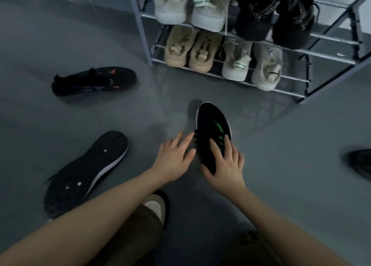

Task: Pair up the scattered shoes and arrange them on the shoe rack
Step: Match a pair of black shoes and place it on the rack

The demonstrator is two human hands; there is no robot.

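A black shoe with green stripes [210, 123] lies on the grey floor in front of the shoe rack [313, 55]. My right hand [224, 161] grips its heel end, thumb on one side and fingers over the top. My left hand [174, 157] hovers just left of that shoe, fingers spread, holding nothing. A black shoe [86, 173] lies sole-up to the left. Another black shoe with orange marks [94, 80] lies on its side farther back. A dark shoe [361, 163] is cut off at the right edge.
The metal rack holds a pale pair [188, 6] and a black pair [275, 14] on the upper tier, a beige pair [190, 50] and a pale pair [253, 62] below. My own foot in a slipper [156, 205] is on the floor near me.
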